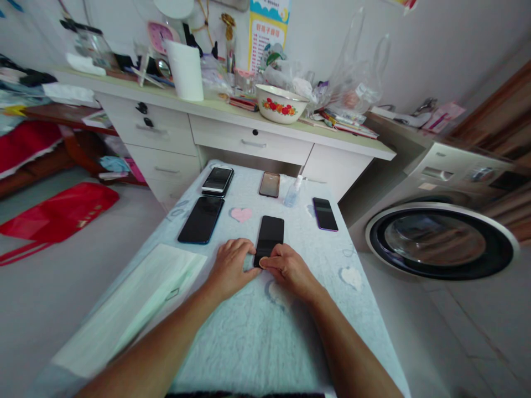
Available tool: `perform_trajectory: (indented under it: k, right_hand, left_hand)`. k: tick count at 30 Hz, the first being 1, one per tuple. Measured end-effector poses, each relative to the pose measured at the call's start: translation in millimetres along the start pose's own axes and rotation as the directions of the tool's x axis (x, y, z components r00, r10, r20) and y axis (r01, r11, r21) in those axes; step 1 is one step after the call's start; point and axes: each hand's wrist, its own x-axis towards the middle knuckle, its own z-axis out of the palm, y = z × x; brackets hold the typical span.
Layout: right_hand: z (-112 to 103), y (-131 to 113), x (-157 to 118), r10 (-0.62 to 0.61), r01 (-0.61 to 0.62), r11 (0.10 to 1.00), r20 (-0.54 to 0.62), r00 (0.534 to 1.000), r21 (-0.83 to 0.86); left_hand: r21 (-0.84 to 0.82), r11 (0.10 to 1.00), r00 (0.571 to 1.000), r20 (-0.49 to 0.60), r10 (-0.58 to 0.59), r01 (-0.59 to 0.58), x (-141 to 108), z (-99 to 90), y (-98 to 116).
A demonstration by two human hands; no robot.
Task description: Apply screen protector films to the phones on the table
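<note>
A black smartphone [270, 235] lies flat on the cloth-covered table [249, 342] between my hands. My left hand [233, 266] rests at its lower left edge, thumb and forefinger apart, their tips close to or touching the phone's side. Over the lower right corner of the phone, my right hand [292, 271] has its fingers curled in a pinch against the screen's bottom end. Whatever those fingertips may hold is too small to make out. Beyond the phone are a brownish phone case [270, 184] and a small clear spray bottle [293, 192].
Left on the table lie a large dark phone [201, 219], stacked phones [218, 180] and a whitish flat sheet or packet [133, 304]. A phone with a purple edge [325, 214] is at the right. Behind stands a drawer desk [249, 138]; a washing machine [440, 221] is to the right.
</note>
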Motion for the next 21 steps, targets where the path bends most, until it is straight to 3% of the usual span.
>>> perform_trajectory:
  k: [5,12,21]
  right_hand:
    - [1.9,10.0,3.4,0.145,-0.150,0.987,-0.073,0.987,-0.064]
    - [2.3,25.6,7.5,0.320,-0.341,0.930,-0.159,0.934,-0.133]
    - [-4.8,33.3,3.3,0.408,-0.443,0.888,-0.231,0.883,-0.124]
  left_hand:
    - [0.002,1.000,1.000,0.007,-0.015,0.015,1.5,-1.9,2.6]
    - [0.016,0.999,0.999,0.017,-0.028,0.028,1.5,-0.5,1.7]
    - [0.032,0.999,1.000,0.024,-0.017,0.016,1.7,-1.1,2.3]
